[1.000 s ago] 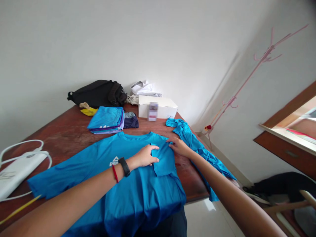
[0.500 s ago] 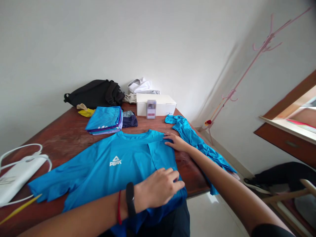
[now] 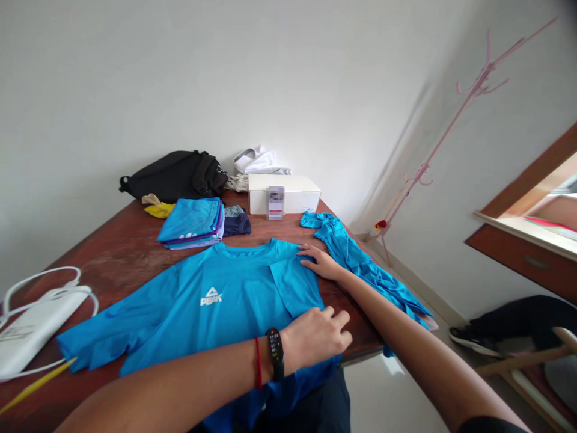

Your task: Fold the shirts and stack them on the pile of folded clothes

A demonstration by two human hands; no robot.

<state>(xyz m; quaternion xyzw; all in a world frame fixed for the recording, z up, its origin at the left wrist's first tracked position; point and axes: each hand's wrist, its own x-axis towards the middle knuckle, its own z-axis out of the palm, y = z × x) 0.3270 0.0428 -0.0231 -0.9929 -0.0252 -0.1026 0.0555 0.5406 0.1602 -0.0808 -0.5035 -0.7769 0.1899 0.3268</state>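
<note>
A: Blue shirt (image 3: 198, 325) lies across the table (image 3: 112, 240), its near part over the edge, one sleeve folded onto the chest. Hands?
B: Right hand (image 3: 322, 263) rests at the shirt's shoulder, fingers slightly apart. Left hand (image 3: 315, 340) is over the lower side, fingers curled; cannot tell whether they clamp cloth.
A: Containers?
B: White box (image 3: 300, 195), lid down, contents hidden. A card (image 3: 275, 204) stands at its front. Black bag (image 3: 169, 174) lies left of it, contents also hidden.
A: Nearby?
B: Folded stack (image 3: 192, 219) beyond the shirt; crumpled blue garment (image 3: 351, 252) to the right.
</note>
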